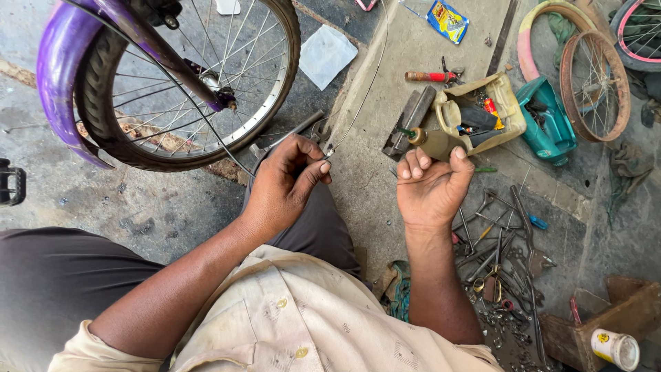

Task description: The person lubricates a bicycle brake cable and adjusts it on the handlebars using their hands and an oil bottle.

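My left hand (pixel 286 180) pinches the end of a thin steel cable (pixel 363 96) between thumb and fingers; the cable runs up and away over the concrete floor. My right hand (pixel 430 186) grips a small brown oil bottle (pixel 432 142) with a green nozzle, tipped toward the left, close to the cable's end. A bicycle wheel (pixel 186 83) with a purple mudguard and frame stands just left of my left hand. My knee in grey trousers lies under both hands.
A cut-open yellow can (pixel 506 103) holding small items and a teal container (pixel 551 127) sit beyond my right hand. Spanners, pliers and loose tools (pixel 502 255) lie at right. Bare rims (pixel 595 86) lean far right. A wooden box with a white tin (pixel 615 348) is at lower right.
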